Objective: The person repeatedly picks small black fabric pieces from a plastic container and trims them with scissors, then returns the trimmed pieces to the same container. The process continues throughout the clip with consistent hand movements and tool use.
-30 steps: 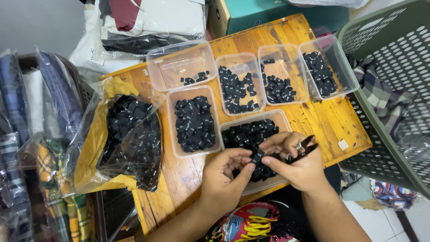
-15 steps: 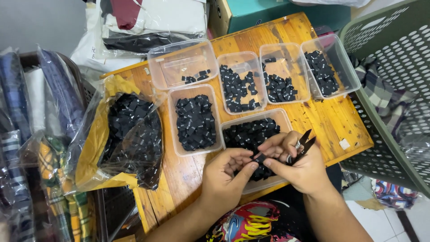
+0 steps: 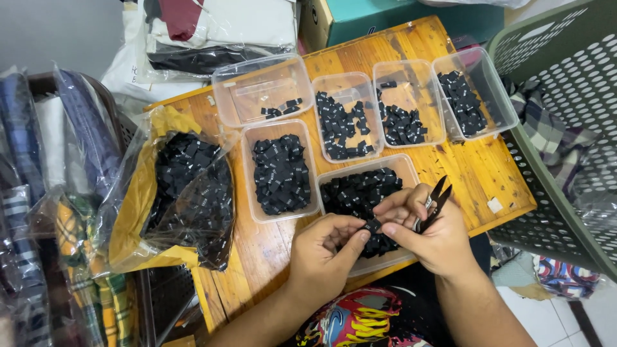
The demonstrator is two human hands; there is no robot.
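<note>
While both hands meet over the counter's [image 3: 488,173] near edge, the left hand [image 3: 321,254] and right hand [image 3: 427,234] pinch one small black label [image 3: 373,225] between thumb and forefinger tips, prob. to keep it taut and flat. Label sits right at the fingertips, touching both hands, just above the near tub [image 3: 402,168] of black labels. Right hand also tucks small black snips [image 3: 437,200] under its other fingers, blades pointing up and away, likely so they stay ready w/o blocking the pinch. Head view only: more clear tubs line the far edge; an open bag [image 3: 186,193] of labels lies at the left edge; green basket [image 3: 565,83] stands off the right edge.
</note>
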